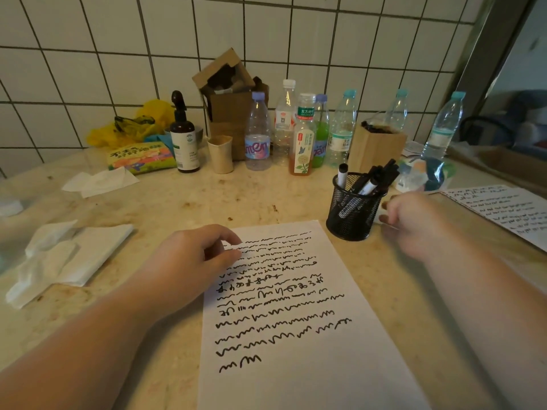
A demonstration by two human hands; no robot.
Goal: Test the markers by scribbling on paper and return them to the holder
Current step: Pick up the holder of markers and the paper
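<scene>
A white sheet of paper [299, 365] lies in front of me, covered with several rows of black scribbles. My left hand [189, 258] rests on its top left corner with fingers curled and holds nothing. A black mesh holder [352, 214] stands just past the paper's top right corner with several black-and-white markers [368, 184] standing in it. My right hand [414, 217] is blurred, just right of the holder, fingers loosely bent. I cannot make out whether it holds anything.
Several plastic bottles [257, 134], a brown spray bottle [183, 137], a paper cup [220, 153], cardboard boxes [231, 93] and a wooden block [376, 146] line the tiled wall. Crumpled tissues [59, 258] lie at left. A second scribbled sheet [503, 208] lies at far right.
</scene>
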